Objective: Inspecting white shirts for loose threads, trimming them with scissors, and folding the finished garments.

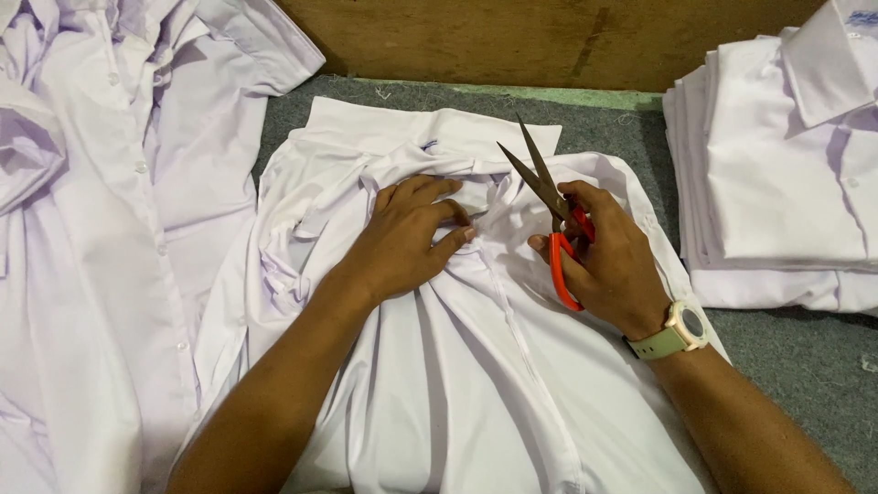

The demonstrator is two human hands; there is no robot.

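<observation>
A white shirt is being spread flat at the middle of the grey surface, collar at the far end. Its bunched cloth just below the collar is being pressed down by the left hand, fingers curled and closed loosely on a fold. Red-handled scissors are being gripped by the right hand, fingers closed through the loops; the blades are being held slightly parted, tips pointing far and left, just above the collar area. A pale watch on a green strap is being worn on the right wrist. Loose white shirts are lying heaped at left. Folded shirts are being kept stacked at far right.
</observation>
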